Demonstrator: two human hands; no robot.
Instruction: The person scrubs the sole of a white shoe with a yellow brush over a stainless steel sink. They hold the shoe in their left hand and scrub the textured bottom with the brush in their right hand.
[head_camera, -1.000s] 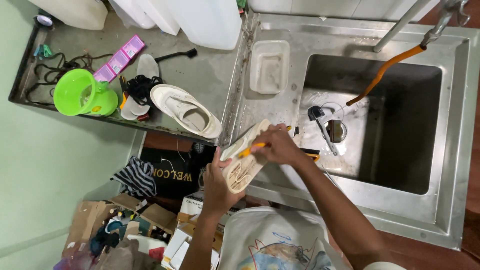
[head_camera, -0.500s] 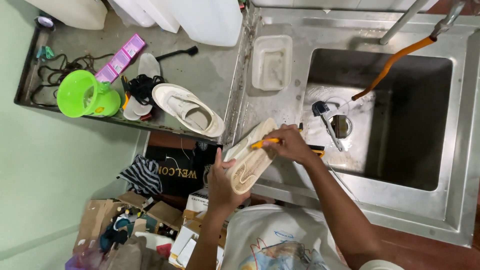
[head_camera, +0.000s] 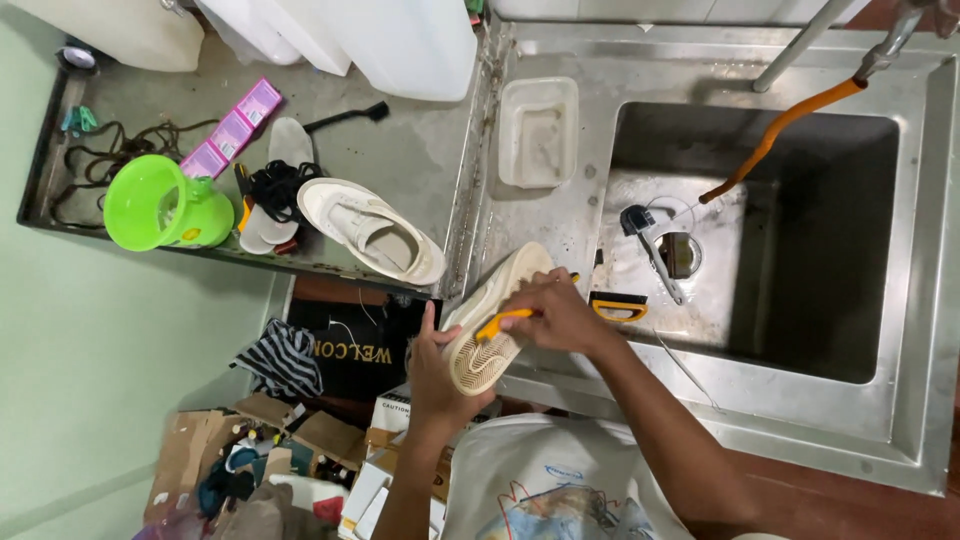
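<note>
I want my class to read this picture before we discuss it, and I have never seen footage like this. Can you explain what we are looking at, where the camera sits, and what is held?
There is no machine here: a person works with bare hands, and the one camera is worn on their head, looking down. The left hand holds a cream shoe sole-up at the edge of a steel sink. The right hand presses a yellow-handled brush against the sole. On the counter to the left lie a second shoe, a green jug, black laces and pink packets. A white tub sits beside the basin, and an orange hose hangs into it.
</note>
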